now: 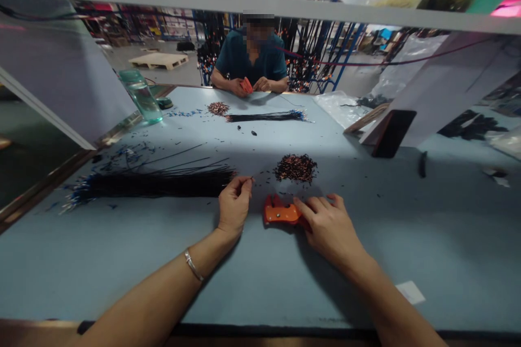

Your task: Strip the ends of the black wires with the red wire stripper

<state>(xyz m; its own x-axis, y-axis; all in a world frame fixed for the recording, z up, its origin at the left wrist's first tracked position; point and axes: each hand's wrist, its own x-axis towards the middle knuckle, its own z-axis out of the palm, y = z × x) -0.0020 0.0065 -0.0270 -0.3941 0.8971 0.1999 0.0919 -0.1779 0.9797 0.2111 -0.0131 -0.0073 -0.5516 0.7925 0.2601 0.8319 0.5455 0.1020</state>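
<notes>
A thick bundle of black wires (pixel 158 183) lies on the blue-grey table, its blue and silver ends at the left. My left hand (pixel 236 203) is pinched at the bundle's right end, on the tip of a thin wire (pixel 252 179). My right hand (pixel 329 222) is wrapped round the handle of an orange-red wire stripper (pixel 281 213), whose jaws point left towards my left hand without touching it. Beyond the tool sits a pile of small copper and black offcuts (pixel 296 167).
Across the table, a person (pixel 252 59) holds a red tool near a second wire bundle (pixel 266 116) and offcut pile (pixel 218 108). A bottle (pixel 142 98) stands back left, a phone (pixel 394 133) leans right. A shelf edge (pixel 260 5) crosses above.
</notes>
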